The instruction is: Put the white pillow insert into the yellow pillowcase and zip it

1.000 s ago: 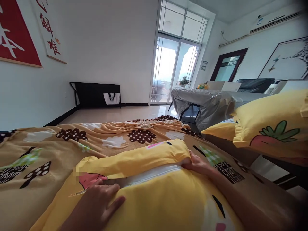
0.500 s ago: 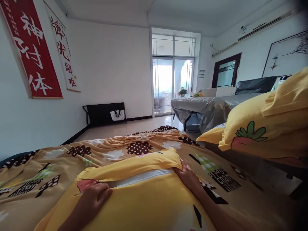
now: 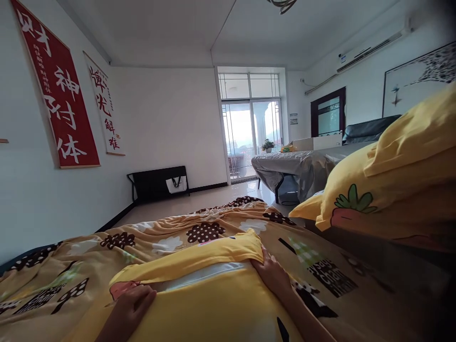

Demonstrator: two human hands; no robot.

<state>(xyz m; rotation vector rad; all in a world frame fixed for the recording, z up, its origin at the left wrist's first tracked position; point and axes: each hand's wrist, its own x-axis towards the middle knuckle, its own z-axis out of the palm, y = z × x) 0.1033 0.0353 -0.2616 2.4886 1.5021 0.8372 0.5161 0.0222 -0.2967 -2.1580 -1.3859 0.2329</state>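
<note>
A red scroll (image 3: 62, 102) reading 财神附体 hangs leftmost, the left hand (image 3: 130, 304) pinches a yellow pillow (image 3: 199, 308) lying on the blanket (image 3: 203, 232), a white bag (image 3: 177, 185) fronts a black panel (image 3: 147, 184) beyond, the right hand (image 3: 271, 275) pinches the pillow's flap (image 3: 192, 255), then come a draped tabletop (image 3: 281, 162) and second pillow (image 3: 409, 185).

dim interior, white daylight glare at the glass door (image 3: 251, 137), dark blurry upper-right corner
</note>
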